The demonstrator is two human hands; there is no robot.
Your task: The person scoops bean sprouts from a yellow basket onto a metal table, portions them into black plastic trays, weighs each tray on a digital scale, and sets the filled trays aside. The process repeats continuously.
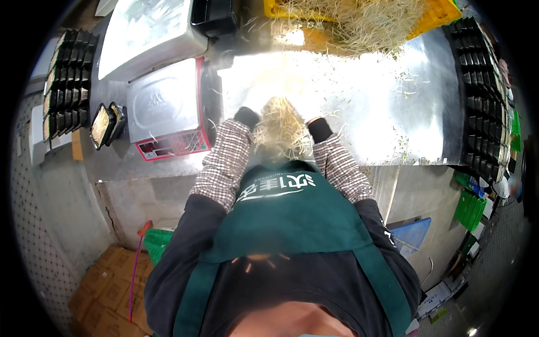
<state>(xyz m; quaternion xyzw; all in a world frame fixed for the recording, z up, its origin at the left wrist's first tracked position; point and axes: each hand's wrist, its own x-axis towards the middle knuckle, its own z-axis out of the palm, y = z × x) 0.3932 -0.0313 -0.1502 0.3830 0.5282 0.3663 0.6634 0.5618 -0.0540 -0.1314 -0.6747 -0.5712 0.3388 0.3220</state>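
Observation:
A loose bundle of pale sprouts [281, 126] is between my two hands, close to my green apron [290, 210]. My left hand [257, 101] is on its left side and my right hand [304, 114] on its right. Both appear to grip the bundle, though strong glare washes out most of the fingers. Thin stems hang toward the apron. Beneath is a shiny metal table [370, 122], scattered with stray sprouts and small green bits. At the far side, a yellow crate [438, 17] lies tipped, with a large heap of sprouts [370, 25] spilling from it.
Left of my arms lies a red-edged box [164, 101], with a white foam box [151, 42] behind it. Black trays [214, 17] stand beside that. Two filled trays [105, 124] lean together near stacked packs [67, 84]. More packs [482, 101] line the right end.

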